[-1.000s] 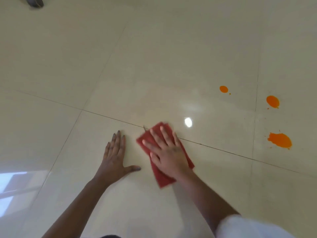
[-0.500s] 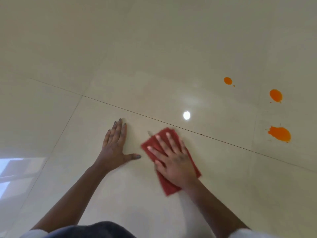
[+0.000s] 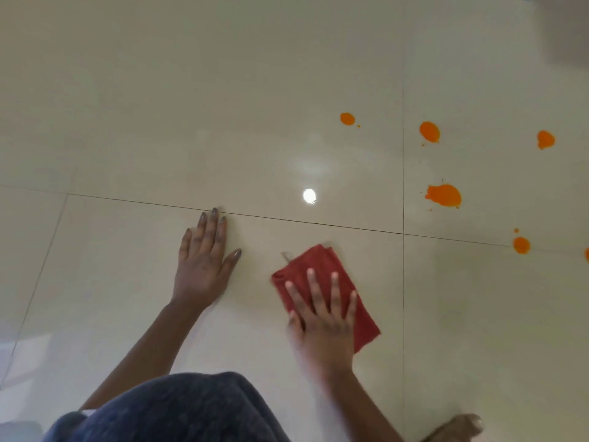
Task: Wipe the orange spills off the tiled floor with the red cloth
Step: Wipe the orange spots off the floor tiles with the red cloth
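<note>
1. The red cloth (image 3: pixel 314 261) lay flat on the floor (image 3: pixel 191 106), folded into a rough oblong. Its long axis ran approx 11-to-5 o'clock, w/ the far short end toward 11 and the near corner toward 5. A small tag or thread (image 3: pixel 285 256) stuck out at its 10 o'clock corner.
2. The R hand (image 3: pixel 322 320) pressed palm-down on the cloth's near half. Fingers were straight & spread wide, tips toward 12, nothing pinched. The wrist was motion-blurred.
3. The L hand (image 3: pixel 202 266) lay flat on tile at 9 o'clock of the cloth, apart from it. Fingers were straight & close together, thumb out toward 2. The middle fingertip reached the cross grout line (image 3: pixel 318 223).
4. Edges: that cross line passed at 12 of the cloth, near but not touching. A second grout line (image 3: pixel 403 170) ran 12-to-6 just beside the cloth's 5 o'clock corner, w/ a gap.
5. Spills all sat at 1 to 3 o'clock of the cloth, none touching it:
   - the big blot (image 3: pixel 443 195), w/ small splashes
   - the near spot (image 3: pixel 347 119)
   - the mid spot (image 3: pixel 429 131)
   - the far spot (image 3: pixel 545 139)
   - the low spot (image 3: pixel 521 245), on the cross line
6. Room: open tile lay btwn the cloth and the big blot. A light glare (image 3: pixel 309 196) shone at 12. A knee (image 3: pixel 178 409) in dark fabric sat at 7. A blurred foot (image 3: pixel 459 425) was at 5.
</note>
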A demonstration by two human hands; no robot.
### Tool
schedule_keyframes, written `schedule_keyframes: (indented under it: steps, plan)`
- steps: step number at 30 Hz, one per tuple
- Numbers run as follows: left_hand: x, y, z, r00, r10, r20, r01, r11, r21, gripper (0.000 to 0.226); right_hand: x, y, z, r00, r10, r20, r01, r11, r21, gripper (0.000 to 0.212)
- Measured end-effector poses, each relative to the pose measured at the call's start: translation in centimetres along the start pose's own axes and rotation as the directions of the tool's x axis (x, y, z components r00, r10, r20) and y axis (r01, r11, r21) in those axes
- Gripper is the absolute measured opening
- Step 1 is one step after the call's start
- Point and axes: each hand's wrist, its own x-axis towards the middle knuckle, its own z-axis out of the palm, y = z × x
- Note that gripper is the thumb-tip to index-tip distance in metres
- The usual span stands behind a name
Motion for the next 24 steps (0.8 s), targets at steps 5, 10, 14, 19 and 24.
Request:
schedule_keyframes:
  steps: [5, 10, 14, 19, 24]
  plan:
    - [0.0, 0.8, -0.3, 1.000, -0.018, -0.015, 0.018, 1.000, -0.006, 0.070, 9.1, 6.7, -1.4, 0.988, 0.149, -0.048, -0.151, 0.987, -0.054, 0.052]
    - [3.5, 4.9, 0.2, 0.989, 0.145, 0.021, -0.146, 0.989, 0.012, 0.070, 5.5, 3.1, -0.8, 1.000, 0.020, 0.023, -0.020, 1.000, -0.001, 0.052]
    - [4.9, 5.0, 0.9, 0.993, 0.119, 0.008, -0.120, 0.992, 0.050, 0.070, -0.8, 5.2, -0.8, 0.996, -0.090, 0.021, 0.089, 0.996, 0.009, 0.054]
    - [5.4, 5.8, 0.4, 0.989, 0.148, -0.019, -0.148, 0.989, 0.011, 0.074, 10.4, 10.3, -2.2, 0.998, 0.063, -0.020, -0.064, 0.998, -0.023, 0.054]
    - [9.9, 7.5, 0.6, 0.979, 0.198, 0.040, -0.200, 0.979, 0.038, 0.093, 18.0, 9.3, -2.8, 0.988, 0.154, 0.016, -0.154, 0.988, -0.022, 0.053]
